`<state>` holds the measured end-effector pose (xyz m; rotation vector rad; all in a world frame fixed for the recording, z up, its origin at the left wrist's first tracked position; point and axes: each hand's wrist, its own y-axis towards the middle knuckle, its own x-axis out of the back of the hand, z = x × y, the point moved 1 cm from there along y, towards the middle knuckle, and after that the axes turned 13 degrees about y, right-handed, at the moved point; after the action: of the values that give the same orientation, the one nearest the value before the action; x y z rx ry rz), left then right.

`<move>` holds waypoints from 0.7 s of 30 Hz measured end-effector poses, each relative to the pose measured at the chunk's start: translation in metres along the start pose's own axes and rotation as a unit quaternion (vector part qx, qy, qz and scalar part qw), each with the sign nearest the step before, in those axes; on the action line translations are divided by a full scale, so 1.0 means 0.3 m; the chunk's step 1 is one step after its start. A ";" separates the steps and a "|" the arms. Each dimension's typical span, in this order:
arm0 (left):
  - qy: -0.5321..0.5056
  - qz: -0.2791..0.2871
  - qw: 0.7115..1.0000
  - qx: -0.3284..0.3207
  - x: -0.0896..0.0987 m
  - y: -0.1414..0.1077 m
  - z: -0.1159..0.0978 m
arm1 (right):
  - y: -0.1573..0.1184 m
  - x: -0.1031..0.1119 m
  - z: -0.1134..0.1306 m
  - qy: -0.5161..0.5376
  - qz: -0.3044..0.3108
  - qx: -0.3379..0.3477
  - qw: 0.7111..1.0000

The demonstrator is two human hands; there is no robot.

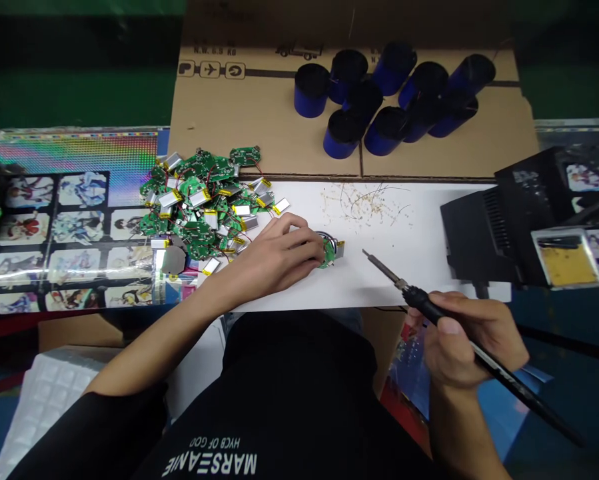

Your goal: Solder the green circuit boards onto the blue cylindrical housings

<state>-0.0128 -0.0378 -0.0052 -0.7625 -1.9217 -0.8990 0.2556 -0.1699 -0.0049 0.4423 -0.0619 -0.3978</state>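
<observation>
My left hand (292, 255) is closed over a small green circuit board (328, 252), its fingers bent on the board's left side. Dark wires curve over that board, and a silver battery with a yellow end (340, 249) shows at its right. In my right hand (472, 340) is a black soldering iron (424, 303), held like a pen, its metal tip pointing up and left above the white surface, apart from the board. Left of my left hand lies a heap of green circuit boards (196, 237) with silver batteries and red wires.
Several blue cylinders with black tops (310, 93) stand on a cardboard sheet (259, 127) at the back. Wire scraps (366, 203) litter the white surface (404, 233). At right are a black device (479, 227) and a yellow sponge tray (569, 263); printed sheets (49, 247) lie left.
</observation>
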 end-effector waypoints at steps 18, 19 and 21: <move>-0.034 0.025 0.998 0.039 0.011 0.000 -0.012 | -0.007 -0.042 -0.109 -0.070 -0.067 -0.028 0.995; -0.038 0.025 0.998 0.040 0.011 -0.003 -0.011 | -0.008 -0.049 -0.120 -0.073 -0.062 -0.025 0.995; -0.043 0.014 0.998 0.049 0.008 -0.011 -0.008 | -0.012 -0.063 -0.145 -0.074 -0.045 -0.023 0.996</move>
<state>-0.0155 -0.0413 -0.0031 -0.7796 -2.0103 -0.7585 0.2431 -0.1480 -0.0451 0.3698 -0.1763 -0.5201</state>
